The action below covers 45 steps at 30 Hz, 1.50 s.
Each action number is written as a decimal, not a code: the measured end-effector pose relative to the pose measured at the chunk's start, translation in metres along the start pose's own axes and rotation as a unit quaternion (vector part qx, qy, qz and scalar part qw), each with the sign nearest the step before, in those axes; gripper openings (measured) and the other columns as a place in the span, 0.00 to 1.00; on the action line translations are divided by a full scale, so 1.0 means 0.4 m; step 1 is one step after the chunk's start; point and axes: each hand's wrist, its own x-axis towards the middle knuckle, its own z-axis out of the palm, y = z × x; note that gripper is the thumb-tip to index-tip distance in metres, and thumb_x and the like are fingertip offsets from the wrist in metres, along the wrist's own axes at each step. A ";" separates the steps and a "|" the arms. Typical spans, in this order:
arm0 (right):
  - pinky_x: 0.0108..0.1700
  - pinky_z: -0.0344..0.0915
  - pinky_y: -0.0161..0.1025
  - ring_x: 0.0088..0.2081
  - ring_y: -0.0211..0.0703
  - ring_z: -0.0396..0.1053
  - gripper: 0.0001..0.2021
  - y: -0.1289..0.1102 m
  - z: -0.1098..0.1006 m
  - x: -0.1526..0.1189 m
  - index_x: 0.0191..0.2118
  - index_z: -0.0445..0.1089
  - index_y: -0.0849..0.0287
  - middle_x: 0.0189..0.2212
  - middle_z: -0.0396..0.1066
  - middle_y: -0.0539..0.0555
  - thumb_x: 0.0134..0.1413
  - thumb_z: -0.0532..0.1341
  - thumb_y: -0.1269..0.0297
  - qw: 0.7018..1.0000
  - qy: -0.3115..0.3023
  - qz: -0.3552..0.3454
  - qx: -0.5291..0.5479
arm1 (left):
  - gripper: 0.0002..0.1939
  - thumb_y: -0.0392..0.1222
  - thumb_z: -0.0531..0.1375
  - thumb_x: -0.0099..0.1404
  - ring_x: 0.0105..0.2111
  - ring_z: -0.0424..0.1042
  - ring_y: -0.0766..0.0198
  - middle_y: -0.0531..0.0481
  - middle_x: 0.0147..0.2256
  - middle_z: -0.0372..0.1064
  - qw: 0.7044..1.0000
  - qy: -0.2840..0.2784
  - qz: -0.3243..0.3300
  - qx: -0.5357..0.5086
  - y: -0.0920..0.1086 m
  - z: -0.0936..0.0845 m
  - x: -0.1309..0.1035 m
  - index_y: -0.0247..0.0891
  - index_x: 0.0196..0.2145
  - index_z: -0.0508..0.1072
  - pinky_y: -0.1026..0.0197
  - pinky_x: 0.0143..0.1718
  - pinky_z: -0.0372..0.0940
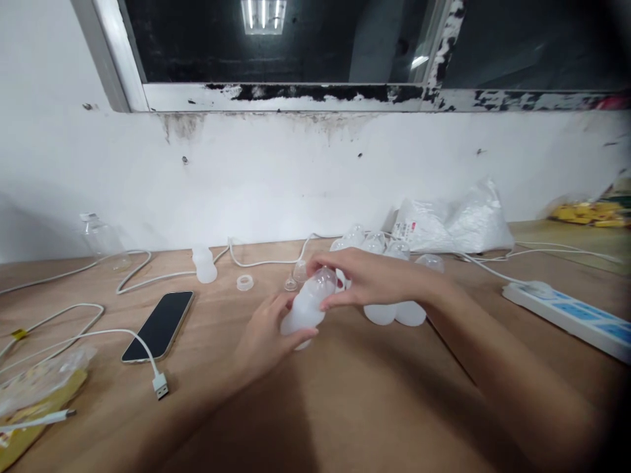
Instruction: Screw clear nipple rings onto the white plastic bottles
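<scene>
A translucent white baby bottle point(302, 313) is held tilted above the table, its lower body wrapped by my left hand point(270, 330). At its upper end, my right hand point(351, 277) closes its fingers and thumb around the clear dome cap point(325, 281). Just beyond my hands lie a small clear nipple point(290, 284), another clear dome point(299, 270) and a white screw ring point(244, 282). A second bottle body point(204, 265) without a cap stands farther left. Several bottles with clear caps point(374, 243) are grouped behind my right hand, which partly hides them.
A phone point(158, 326) and a white USB cable point(158, 381) lie left. A clear plastic bottle point(101, 240) stands by the wall. At right are a white plastic bag point(453, 220) and a power strip point(566, 315). Yellow packaging point(39, 407) lies at the near left.
</scene>
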 end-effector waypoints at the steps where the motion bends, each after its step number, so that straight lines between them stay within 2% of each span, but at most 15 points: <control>1: 0.31 0.58 0.32 0.32 0.37 0.63 0.22 0.007 -0.010 -0.010 0.44 0.63 0.57 0.34 0.66 0.53 0.44 0.59 0.51 0.999 0.013 0.021 -0.026 | 0.21 0.49 0.61 0.52 0.34 0.67 0.60 0.50 0.35 0.68 1.000 -0.012 -0.011 -0.015 0.005 0.023 0.017 0.39 0.42 0.66 0.59 0.34 0.62; 4: 0.32 0.57 0.34 0.35 0.41 0.63 0.21 0.023 -0.037 -0.035 0.43 0.65 0.56 0.37 0.66 0.54 0.43 0.58 0.51 0.993 0.033 0.084 -0.083 | 0.19 0.47 0.62 0.50 0.34 0.67 0.61 0.50 0.34 0.69 0.997 -0.025 -0.046 -0.063 0.023 0.087 0.061 0.37 0.39 0.68 0.60 0.36 0.61; 9: 0.28 0.56 0.33 0.32 0.40 0.65 0.16 0.053 -0.052 -0.052 0.41 0.65 0.54 0.36 0.67 0.53 0.44 0.57 0.56 0.967 0.019 0.207 -0.147 | 0.17 0.46 0.64 0.47 0.35 0.68 0.59 0.47 0.34 0.70 0.988 0.012 -0.102 -0.119 0.046 0.174 0.113 0.34 0.34 0.68 0.59 0.36 0.61; 13: 0.28 0.56 0.34 0.32 0.42 0.66 0.16 0.087 -0.036 -0.044 0.40 0.64 0.55 0.36 0.66 0.54 0.43 0.59 0.58 0.951 0.039 0.233 -0.202 | 0.18 0.45 0.64 0.46 0.36 0.68 0.58 0.45 0.35 0.69 0.985 0.056 -0.099 -0.129 0.043 0.214 0.132 0.34 0.33 0.66 0.58 0.37 0.61; 16: 0.27 0.56 0.34 0.33 0.44 0.66 0.15 0.105 -0.025 -0.037 0.40 0.64 0.56 0.36 0.66 0.55 0.43 0.58 0.60 0.941 0.049 0.239 -0.233 | 0.17 0.42 0.64 0.47 0.37 0.67 0.59 0.46 0.35 0.68 0.988 0.062 -0.073 -0.123 0.037 0.222 0.127 0.35 0.33 0.64 0.59 0.38 0.61; 19: 0.26 0.55 0.33 0.33 0.45 0.67 0.14 0.115 -0.019 -0.036 0.39 0.64 0.57 0.35 0.67 0.55 0.43 0.58 0.61 0.933 0.057 0.249 -0.253 | 0.16 0.42 0.64 0.48 0.39 0.66 0.60 0.47 0.37 0.66 0.992 0.043 -0.049 -0.107 0.031 0.198 0.108 0.37 0.34 0.64 0.60 0.37 0.61; 21: 0.25 0.55 0.33 0.32 0.44 0.67 0.14 0.116 -0.019 -0.040 0.39 0.64 0.57 0.35 0.67 0.55 0.43 0.58 0.61 0.930 0.057 0.252 -0.261 | 0.14 0.42 0.62 0.50 0.39 0.66 0.59 0.48 0.38 0.66 0.997 0.021 -0.033 -0.062 0.023 0.159 0.091 0.38 0.35 0.65 0.61 0.35 0.62; 24: 0.24 0.55 0.34 0.30 0.44 0.67 0.17 0.095 -0.025 -0.047 0.42 0.64 0.56 0.37 0.67 0.55 0.43 0.59 0.60 0.923 0.074 0.245 -0.288 | 0.11 0.39 0.58 0.54 0.39 0.66 0.59 0.48 0.40 0.65 0.998 -0.007 -0.024 0.056 -0.010 0.070 0.069 0.39 0.37 0.66 0.59 0.37 0.62; 28: 0.31 0.61 0.38 0.41 0.50 0.64 0.19 0.020 -0.006 -0.017 0.46 0.62 0.59 0.43 0.63 0.58 0.46 0.58 0.60 0.915 0.175 0.195 -0.306 | 0.12 0.38 0.52 0.58 0.45 0.64 0.57 0.46 0.45 0.63 0.965 0.004 -0.038 0.258 -0.108 -0.054 0.071 0.38 0.40 0.67 0.58 0.46 0.59; 30: 0.37 0.63 0.39 0.42 0.46 0.64 0.18 -0.012 0.044 0.024 0.49 0.60 0.61 0.45 0.62 0.58 0.51 0.54 0.61 0.943 0.180 0.150 -0.236 | 0.17 0.37 0.49 0.60 0.51 0.59 0.54 0.40 0.50 0.60 0.958 0.010 -0.051 0.283 -0.170 -0.094 0.086 0.33 0.47 0.64 0.54 0.51 0.53; 32: 0.38 0.63 0.38 0.43 0.45 0.65 0.22 -0.024 0.127 0.074 0.53 0.55 0.63 0.47 0.60 0.60 0.53 0.52 0.61 0.965 0.150 0.142 -0.159 | 0.21 0.37 0.49 0.61 0.55 0.52 0.51 0.38 0.54 0.55 0.955 -0.004 -0.049 0.292 -0.225 -0.113 0.102 0.32 0.52 0.59 0.51 0.54 0.49; 35: 0.43 0.62 0.39 0.48 0.50 0.62 0.29 0.002 0.268 0.138 0.57 0.48 0.73 0.53 0.51 0.68 0.52 0.52 0.61 0.955 0.167 0.208 -0.130 | 0.21 0.39 0.49 0.62 0.54 0.55 0.51 0.40 0.55 0.54 0.955 -0.047 -0.037 0.290 -0.266 -0.116 0.109 0.37 0.54 0.58 0.50 0.51 0.52; 37: 0.39 0.63 0.40 0.43 0.49 0.66 0.30 0.032 0.337 0.164 0.57 0.46 0.71 0.54 0.48 0.69 0.52 0.52 0.60 0.945 0.162 0.263 -0.104 | 0.19 0.40 0.49 0.62 0.52 0.58 0.51 0.41 0.54 0.58 0.956 -0.061 -0.033 0.287 -0.257 -0.109 0.099 0.38 0.51 0.63 0.50 0.50 0.53; 39: 0.36 0.64 0.41 0.40 0.50 0.67 0.26 0.060 0.371 0.179 0.55 0.50 0.70 0.51 0.52 0.68 0.53 0.50 0.59 0.940 0.166 0.280 -0.099 | 0.16 0.40 0.48 0.63 0.50 0.60 0.52 0.41 0.50 0.62 0.957 -0.059 -0.032 0.282 -0.226 -0.101 0.079 0.37 0.47 0.67 0.50 0.50 0.53; 45: 0.35 0.63 0.41 0.35 0.48 0.68 0.15 0.101 0.370 0.200 0.44 0.62 0.63 0.43 0.60 0.62 0.55 0.49 0.62 0.936 0.189 0.287 -0.074 | 0.12 0.36 0.52 0.59 0.39 0.68 0.58 0.47 0.42 0.68 0.969 -0.114 -0.012 0.219 -0.106 -0.061 0.028 0.42 0.39 0.73 0.59 0.41 0.61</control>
